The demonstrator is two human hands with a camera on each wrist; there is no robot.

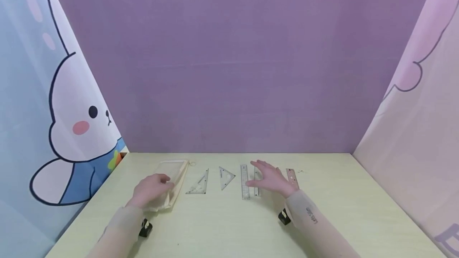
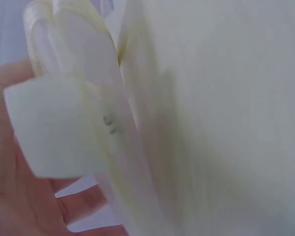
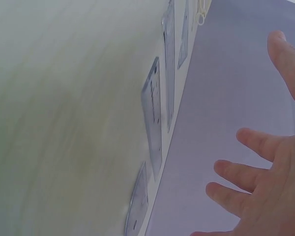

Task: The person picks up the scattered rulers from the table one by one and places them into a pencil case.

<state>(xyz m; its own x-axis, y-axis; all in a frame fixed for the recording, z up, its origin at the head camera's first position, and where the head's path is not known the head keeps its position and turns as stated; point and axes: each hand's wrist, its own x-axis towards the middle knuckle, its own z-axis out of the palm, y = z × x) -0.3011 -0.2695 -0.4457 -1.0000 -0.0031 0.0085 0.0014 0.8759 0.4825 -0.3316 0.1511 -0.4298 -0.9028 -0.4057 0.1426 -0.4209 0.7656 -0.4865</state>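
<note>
My left hand (image 1: 152, 188) lies over a pale see-through pouch (image 1: 176, 184), its fingers loosely bent with a gap at the thumb. In the left wrist view, the pouch's white tag (image 2: 56, 128) hides part of the palm, and the pouch covers some fingertips. My right hand (image 1: 269, 178) hovers with spread fingers over the drawing tools, holding nothing. Beneath it stretches a clear straight ruler (image 1: 245, 188), beside another clear tool (image 1: 257, 190) partly hidden by the hand. Further left lie a small set square (image 1: 228, 181) and a longer set square (image 1: 201, 186).
Past my right wrist lies a pinkish strip (image 1: 291, 175) with holes. A small loop (image 1: 193, 164) sits at the pouch's far corner, and a tiny loose piece (image 1: 300, 171) lies right of the strip. A purple curtain (image 1: 236, 71) closes off the back of the table (image 1: 222, 226).
</note>
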